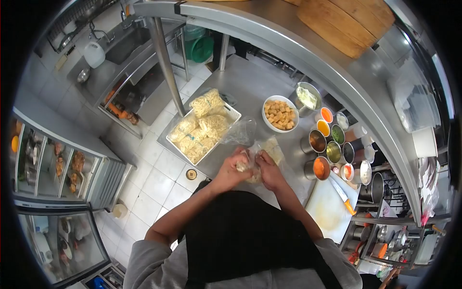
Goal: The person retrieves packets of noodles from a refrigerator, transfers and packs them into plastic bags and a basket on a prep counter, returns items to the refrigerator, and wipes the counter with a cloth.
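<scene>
Close to my body, at the steel table's front edge, my left hand (233,169) is closed on the gathered plastic of a clear bag. Right beside it, my right hand (270,171) grips the same plastic bag (273,149), its fingers curled in. Pale noodles show through the bag beyond my right hand; the part between my hands is mostly covered by my fingers. Left of my hands stands a white basket (233,111) filled with several bags of noodles (212,125). A loose clear plastic bag (240,131) lies between that basket and my hands.
Farther back stands a white bowl of cubed food (280,115). Several metal containers of sauces and toppings (317,140) cluster at the right. A knife (340,190) with an orange handle rests on a white cutting board (321,206). A metal post (166,62) rises behind the basket.
</scene>
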Demonstrator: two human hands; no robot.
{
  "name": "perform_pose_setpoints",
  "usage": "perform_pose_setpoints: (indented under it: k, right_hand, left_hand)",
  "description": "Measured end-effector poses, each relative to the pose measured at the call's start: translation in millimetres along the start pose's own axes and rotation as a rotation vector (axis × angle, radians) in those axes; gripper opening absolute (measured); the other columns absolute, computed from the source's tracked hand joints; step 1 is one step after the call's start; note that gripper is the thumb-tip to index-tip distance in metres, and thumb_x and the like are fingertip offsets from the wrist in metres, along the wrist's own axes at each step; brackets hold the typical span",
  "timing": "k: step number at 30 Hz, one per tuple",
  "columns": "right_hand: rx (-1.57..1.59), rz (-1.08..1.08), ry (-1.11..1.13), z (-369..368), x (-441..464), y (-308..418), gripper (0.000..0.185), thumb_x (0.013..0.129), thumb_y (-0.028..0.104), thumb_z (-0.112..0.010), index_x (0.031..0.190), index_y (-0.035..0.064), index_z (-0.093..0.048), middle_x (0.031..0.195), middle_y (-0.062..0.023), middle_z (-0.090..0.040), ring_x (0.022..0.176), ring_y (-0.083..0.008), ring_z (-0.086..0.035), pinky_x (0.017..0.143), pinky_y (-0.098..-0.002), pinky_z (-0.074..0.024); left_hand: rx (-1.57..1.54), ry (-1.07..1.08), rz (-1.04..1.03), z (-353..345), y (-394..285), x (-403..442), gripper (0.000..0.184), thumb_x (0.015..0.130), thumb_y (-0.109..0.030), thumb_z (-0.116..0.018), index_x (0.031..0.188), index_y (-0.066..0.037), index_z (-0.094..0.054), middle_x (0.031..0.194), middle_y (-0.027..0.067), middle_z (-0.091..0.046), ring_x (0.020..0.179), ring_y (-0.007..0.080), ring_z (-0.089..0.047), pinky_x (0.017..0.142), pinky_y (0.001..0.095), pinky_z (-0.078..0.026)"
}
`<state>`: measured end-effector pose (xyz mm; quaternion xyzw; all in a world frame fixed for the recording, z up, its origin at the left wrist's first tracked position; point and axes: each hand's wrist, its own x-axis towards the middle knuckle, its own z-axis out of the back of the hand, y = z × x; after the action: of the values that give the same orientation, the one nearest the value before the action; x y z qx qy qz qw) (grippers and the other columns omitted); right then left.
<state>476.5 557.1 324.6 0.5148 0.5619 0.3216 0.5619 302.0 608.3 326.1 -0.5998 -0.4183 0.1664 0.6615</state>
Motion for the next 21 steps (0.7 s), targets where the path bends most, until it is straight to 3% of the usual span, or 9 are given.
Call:
perform_pose_setpoints:
  k: [3, 6, 9, 12, 15, 17, 19, 21]
  right_hand:
    - [-0.002, -0.024, -0.026, -3.4, -13.2, -11.1, 0.011, 0.103, 0.017, -0.056, 0.106, 0.0060, -0.059, 0.093, -0.0010, -0.061, 0.089, -0.0095, -0.054, 0.083, -0.0274, -0.0449]
    - [-0.151, 0.155, -0.175, -7.5, -17.2, -11.6, 0.010, 0.103, 0.016, -0.058, 0.101, 0.0057, -0.057, 0.088, -0.0002, -0.059, 0.081, -0.0076, -0.052, 0.075, -0.0266, -0.0445]
    - [-0.214, 0.282, -0.302, -4.2, -17.1, -12.0, 0.014, 0.102, 0.015, -0.060, 0.094, 0.0057, -0.054, 0.080, 0.0018, -0.055, 0.074, -0.0052, -0.048, 0.067, -0.0255, -0.0420]
    - [-0.287, 0.272, -0.339, 3.3, -13.9, -14.6, 0.018, 0.101, 0.014, -0.062, 0.089, 0.0061, -0.052, 0.076, 0.0039, -0.051, 0.069, -0.0039, -0.044, 0.062, -0.0253, -0.0390]
    - [-0.358, 0.306, -0.372, 16.1, -5.8, -6.2, 0.019, 0.101, 0.014, -0.063, 0.088, 0.0063, -0.052, 0.074, 0.0053, -0.049, 0.067, -0.0036, -0.042, 0.060, -0.0254, -0.0371]
    - [-0.374, 0.404, -0.415, 27.0, 7.2, -8.5, 0.019, 0.101, 0.013, -0.064, 0.088, 0.0066, -0.052, 0.075, 0.0060, -0.049, 0.067, -0.0032, -0.041, 0.060, -0.0248, -0.0358]
    - [-0.272, 0.457, -0.398, 18.5, 15.3, 16.9, 0.019, 0.100, 0.013, -0.065, 0.088, 0.0067, -0.052, 0.074, 0.0063, -0.048, 0.067, -0.0031, -0.041, 0.060, -0.0241, -0.0354]
    - [-0.210, 0.482, -0.376, 12.0, 25.8, 38.6, 0.019, 0.100, 0.013, -0.066, 0.088, 0.0066, -0.053, 0.074, 0.0064, -0.048, 0.067, -0.0032, -0.040, 0.060, -0.0237, -0.0353]
  left_hand:
    - [0.217, 0.055, -0.001, 10.2, -7.2, -11.9, 0.053, 0.073, -0.011, -0.087, 0.117, -0.007, -0.057, 0.126, 0.0187, -0.050, 0.120, 0.0327, -0.049, 0.101, 0.0387, -0.041]
    - [0.658, -0.192, -0.014, 29.6, -42.3, 4.8, 0.080, 0.071, -0.023, -0.091, 0.138, -0.004, -0.050, 0.141, 0.0240, -0.039, 0.126, 0.0379, -0.047, 0.104, 0.0433, -0.041]
    - [0.899, -0.145, -0.016, 53.8, -65.2, 35.4, 0.094, 0.072, -0.018, -0.088, 0.149, 0.001, -0.038, 0.149, 0.0241, -0.036, 0.139, 0.0429, -0.037, 0.113, 0.0497, -0.036]
    - [1.080, -0.063, -0.027, 69.7, -8.0, 62.6, 0.069, 0.076, -0.019, -0.084, 0.136, -0.001, -0.053, 0.132, 0.0224, -0.053, 0.123, 0.0401, -0.052, 0.103, 0.0492, -0.044]
    - [1.133, 0.091, 0.003, 105.3, 63.5, 84.5, 0.043, 0.079, -0.019, -0.080, 0.116, -0.002, -0.066, 0.103, 0.0140, -0.069, 0.096, 0.0301, -0.066, 0.085, 0.0434, -0.053]
    - [0.523, -0.171, 0.183, 126.0, 23.3, 91.6, 0.012, 0.090, -0.010, -0.066, 0.098, -0.002, -0.069, 0.082, 0.0085, -0.069, 0.076, 0.0216, -0.066, 0.077, 0.0366, -0.052]
    - [0.436, -0.360, 0.157, 156.1, -13.9, 91.8, 0.010, 0.095, -0.007, -0.059, 0.096, -0.002, -0.067, 0.079, 0.0026, -0.066, 0.072, 0.0129, -0.060, 0.065, 0.0289, -0.048]
    - [0.396, -0.456, 0.187, 179.9, -20.1, 75.4, 0.012, 0.099, -0.007, -0.056, 0.097, -0.002, -0.066, 0.078, -0.0013, -0.063, 0.070, 0.0088, -0.055, 0.063, 0.0269, -0.044]
